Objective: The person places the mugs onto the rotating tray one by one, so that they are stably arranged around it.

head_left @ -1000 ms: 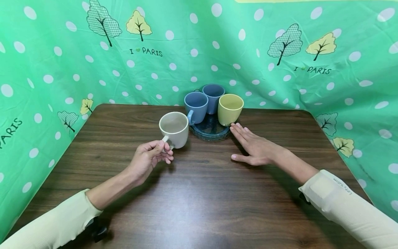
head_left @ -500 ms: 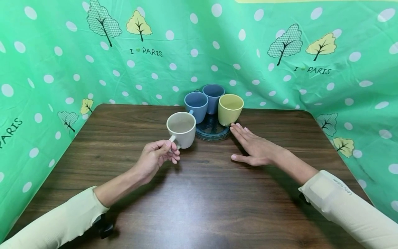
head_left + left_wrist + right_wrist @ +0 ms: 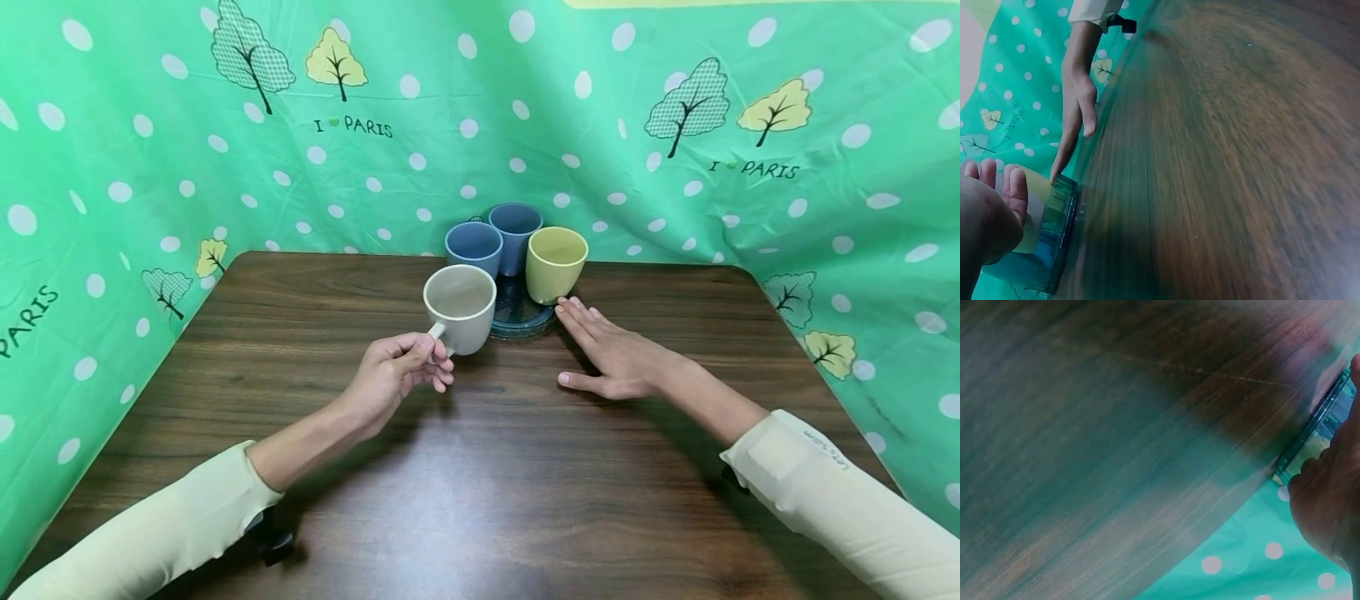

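A cream mug [image 3: 467,325] hangs upright by its handle from my left hand [image 3: 397,367], whose thumb and fingers pinch that handle. In the head view the mug overlaps the left part of a dark glass tray [image 3: 521,321] and the lower part of a blue mug [image 3: 474,242]. Another blue cup [image 3: 517,237] and a yellow cup [image 3: 555,267] stand on the tray. My right hand [image 3: 618,354] lies with straight fingers, its fingertips at the tray's right front edge just below the yellow cup. The left wrist view shows the left hand [image 3: 991,219] before the tray [image 3: 1063,231].
The brown wooden table [image 3: 480,500] spreads in front of the tray. Behind and at both sides hangs a green dotted curtain [image 3: 420,108] printed with trees. A dark strap piece [image 3: 277,546] sits under the left sleeve.
My left hand has carried the cream mug to the right, in front of the blue mug and the tray's left part. The right hand has stayed where it was.
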`<state>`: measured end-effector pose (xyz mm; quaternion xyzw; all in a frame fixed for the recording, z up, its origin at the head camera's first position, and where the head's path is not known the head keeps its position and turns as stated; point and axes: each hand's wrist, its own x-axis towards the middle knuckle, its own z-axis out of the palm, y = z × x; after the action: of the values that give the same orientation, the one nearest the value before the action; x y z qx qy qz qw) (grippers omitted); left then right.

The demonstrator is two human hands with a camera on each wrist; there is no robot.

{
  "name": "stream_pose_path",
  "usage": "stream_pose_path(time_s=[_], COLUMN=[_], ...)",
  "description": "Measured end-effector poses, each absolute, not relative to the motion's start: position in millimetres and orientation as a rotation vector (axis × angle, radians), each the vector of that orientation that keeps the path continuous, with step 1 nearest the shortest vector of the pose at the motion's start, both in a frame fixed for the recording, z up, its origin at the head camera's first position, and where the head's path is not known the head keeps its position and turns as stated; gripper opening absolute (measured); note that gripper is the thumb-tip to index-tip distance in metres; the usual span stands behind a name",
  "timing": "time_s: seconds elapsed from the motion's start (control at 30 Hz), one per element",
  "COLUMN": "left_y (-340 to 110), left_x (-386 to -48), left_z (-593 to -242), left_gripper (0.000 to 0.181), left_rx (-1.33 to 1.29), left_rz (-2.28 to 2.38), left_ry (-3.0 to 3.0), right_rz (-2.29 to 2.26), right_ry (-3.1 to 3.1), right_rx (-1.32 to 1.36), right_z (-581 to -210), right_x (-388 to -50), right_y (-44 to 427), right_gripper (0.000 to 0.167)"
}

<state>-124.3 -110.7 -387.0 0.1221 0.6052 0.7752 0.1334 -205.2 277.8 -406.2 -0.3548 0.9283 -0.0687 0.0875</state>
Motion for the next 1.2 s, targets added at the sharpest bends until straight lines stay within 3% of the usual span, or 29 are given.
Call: stream_pose_path(time_s=[1.2], left_y=[-81.3], left_x=[-143.3], left_z=[-385.8], left_gripper=[0.028], left_rx=[0.414], left_rz=[2.285], left_ry=[1.735], right_rz=[-0.188], right_ry=[2.77], right_rx=[-1.045], right_z=[-404.1], right_x=[-203.3], right_y=[275.6], right_gripper=[0.108])
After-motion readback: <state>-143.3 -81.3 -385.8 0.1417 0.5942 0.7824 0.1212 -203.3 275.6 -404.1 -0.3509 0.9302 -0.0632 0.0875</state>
